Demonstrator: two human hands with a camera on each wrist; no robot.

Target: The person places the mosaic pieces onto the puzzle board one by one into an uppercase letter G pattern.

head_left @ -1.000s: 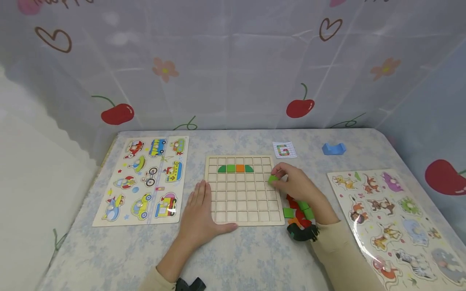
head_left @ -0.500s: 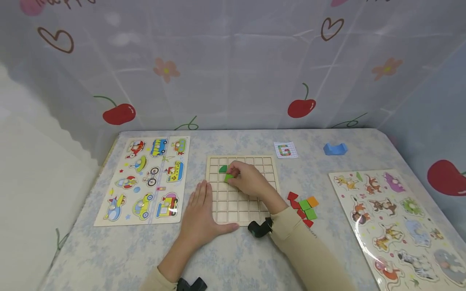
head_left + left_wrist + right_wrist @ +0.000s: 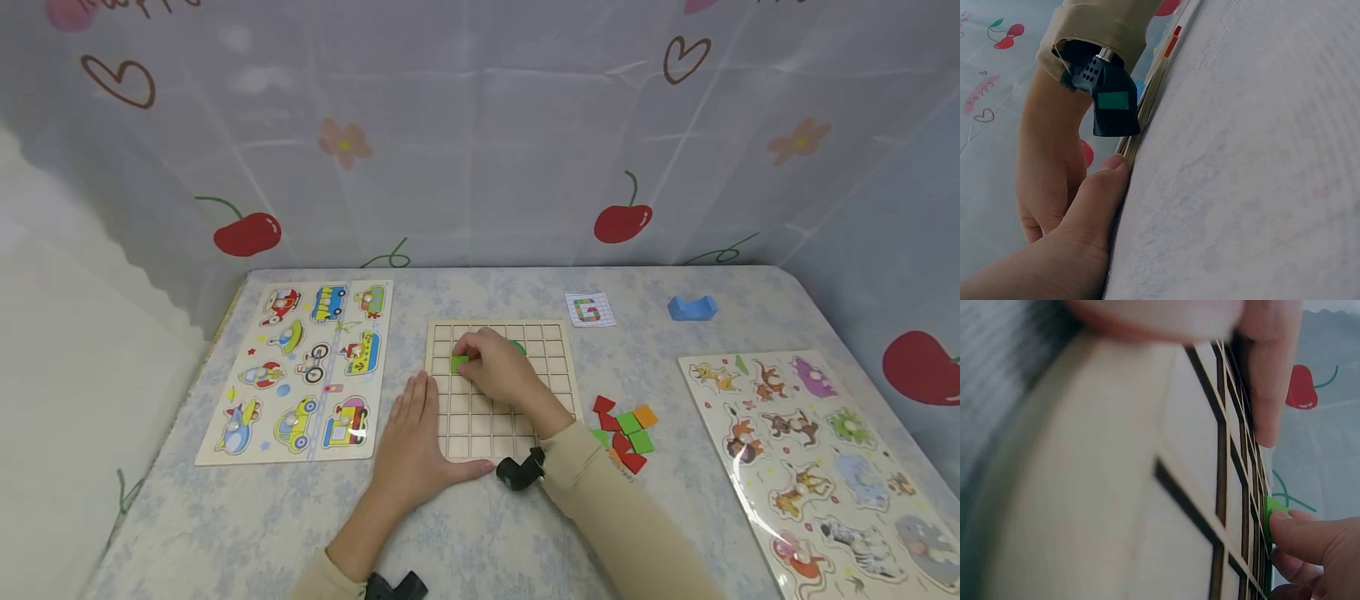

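Green square (image 3: 459,363) pinched between thumb and fingers of right hand (image 3: 497,367), centre of frame, over upper-left part of grid board (image 3: 480,427). Grip narrow, thumb side toward bottom of frame, fingertips pointing left. Square has no clear long axis; near edge runs roughly level across frame, about in line with grid rows. Seated in a cell or just above: can't tell.

Board flat on tabletop (image 3: 465,533), near edge level with frame bottom, sides running up frame. Left hand (image 3: 411,442) wide: fingers straight, together, pointing up frame along board's left edge; thumb spread right along near edge, touching it.

Dark green piece (image 3: 518,347) on board, partly behind right hand. Loose blocks (image 3: 627,423) right of board, picture card (image 3: 590,310) above them.
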